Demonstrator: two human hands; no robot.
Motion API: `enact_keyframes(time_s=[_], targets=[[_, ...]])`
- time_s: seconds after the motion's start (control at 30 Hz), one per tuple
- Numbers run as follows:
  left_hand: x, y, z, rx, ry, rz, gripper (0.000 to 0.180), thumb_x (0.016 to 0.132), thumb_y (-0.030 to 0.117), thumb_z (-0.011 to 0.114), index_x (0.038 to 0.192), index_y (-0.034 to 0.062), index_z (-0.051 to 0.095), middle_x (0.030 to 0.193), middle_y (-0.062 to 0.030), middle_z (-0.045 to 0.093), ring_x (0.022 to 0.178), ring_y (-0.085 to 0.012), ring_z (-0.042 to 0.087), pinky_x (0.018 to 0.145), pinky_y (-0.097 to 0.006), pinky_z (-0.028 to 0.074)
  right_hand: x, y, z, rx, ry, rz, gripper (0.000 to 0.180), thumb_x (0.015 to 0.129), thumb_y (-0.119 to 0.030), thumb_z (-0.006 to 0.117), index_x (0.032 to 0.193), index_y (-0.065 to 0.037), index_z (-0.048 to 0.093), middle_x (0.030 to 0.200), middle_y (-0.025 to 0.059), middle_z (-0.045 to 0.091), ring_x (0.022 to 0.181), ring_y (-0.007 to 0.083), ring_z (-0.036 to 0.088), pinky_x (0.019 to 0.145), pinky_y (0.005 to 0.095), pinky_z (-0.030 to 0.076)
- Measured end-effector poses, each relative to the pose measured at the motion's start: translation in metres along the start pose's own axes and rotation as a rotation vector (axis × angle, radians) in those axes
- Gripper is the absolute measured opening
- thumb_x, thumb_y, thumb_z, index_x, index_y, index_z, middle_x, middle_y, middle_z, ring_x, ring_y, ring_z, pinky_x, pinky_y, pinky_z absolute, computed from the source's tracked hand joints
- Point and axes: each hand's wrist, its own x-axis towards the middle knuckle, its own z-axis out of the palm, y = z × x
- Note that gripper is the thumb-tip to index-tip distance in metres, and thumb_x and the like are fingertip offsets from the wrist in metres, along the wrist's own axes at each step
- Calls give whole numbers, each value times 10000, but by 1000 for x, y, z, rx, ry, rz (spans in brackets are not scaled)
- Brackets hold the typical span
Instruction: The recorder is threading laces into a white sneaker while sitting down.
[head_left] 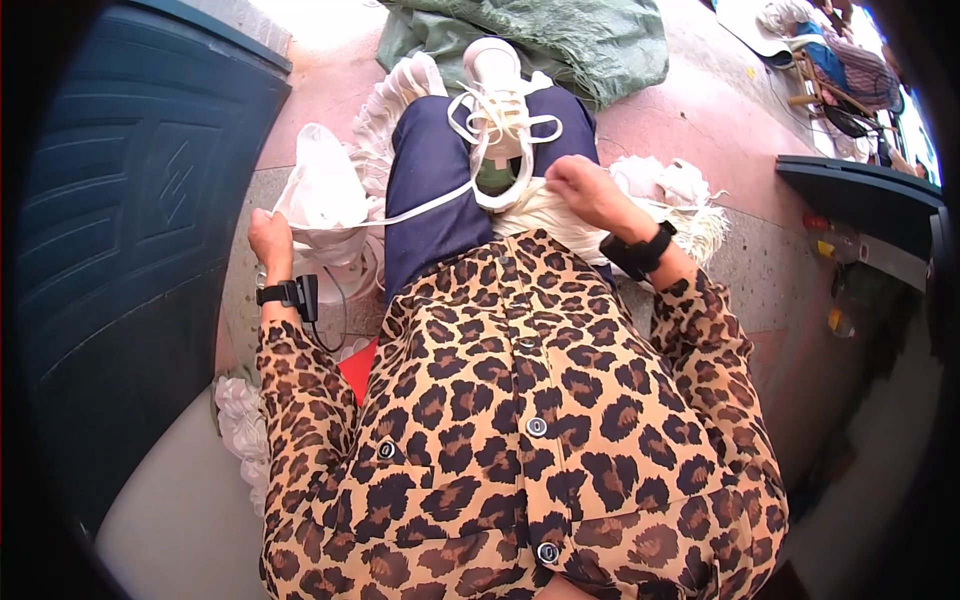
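A white sneaker (497,125) rests between my thighs, its toe pointing away and its opening toward me. White laces are threaded over its tongue, with loose loops at both sides. From its left side a flat white shoelace (430,208) runs taut to my left hand (270,240), which is closed around it out beside my left knee. Just right of the shoe's opening, my right hand (590,195) is raised with curled fingers; what they hold, if anything, is hidden. Under the shoe and that hand lies a bundle of cream-white laces (550,222) across my lap.
White bundled material (325,185) sits left of my knee, and more white bundles (665,185) lie to the right. A green woven sack (530,40) is spread ahead on the floor. A dark blue panelled door (160,190) stands at left, a dark-edged table (850,175) at right.
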Motion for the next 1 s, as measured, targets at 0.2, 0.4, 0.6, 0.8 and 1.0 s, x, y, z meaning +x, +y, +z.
enact_keyframes(time_s=[0.2, 0.4, 0.6, 0.8, 1.0], targets=[[10, 85, -67, -208, 325, 259, 118, 749, 140, 490, 745, 27, 526, 659, -218, 565, 665, -400, 563, 585, -446, 439, 7, -85, -78, 914, -29, 123, 161, 862, -122, 488, 1006, -53, 500, 647, -52, 428, 515, 28, 403, 449, 165, 338], [-26, 154, -112, -247, 411, 509, 70, 758, 93, 515, 729, 29, 515, 610, -181, 544, 580, -348, 562, 517, -401, 433, 20, -126, -135, 1063, 102, -188, 306, 908, -258, 403, 1101, -37, 487, 599, -57, 354, 421, 10, 239, 362, 149, 192], [-112, 206, -118, -317, 296, 1087, 158, 713, -7, 521, 623, 51, 405, 464, -75, 371, 377, -232, 444, 357, -342, 362, 71, -111, -16, 860, -149, -106, 306, 874, -293, 468, 1026, -33, 521, 643, -42, 479, 428, 27, 303, 367, 191, 261], [-108, 155, -110, -717, -153, 532, 96, 840, 112, 498, 856, 26, 538, 662, -57, 577, 515, -149, 546, 445, -258, 417, 83, -131, -5, 1046, -139, 245, 153, 853, -209, 523, 801, -67, 541, 546, -62, 408, 431, 27, 346, 379, 182, 299], [-85, 84, 9, -1307, -826, -150, 241, 876, 240, 444, 840, 41, 577, 773, -2, 574, 671, -89, 502, 621, -225, 406, 77, -103, -19, 979, -126, 229, 200, 849, -230, 518, 844, -33, 553, 614, -25, 499, 432, 33, 396, 368, 184, 320]])
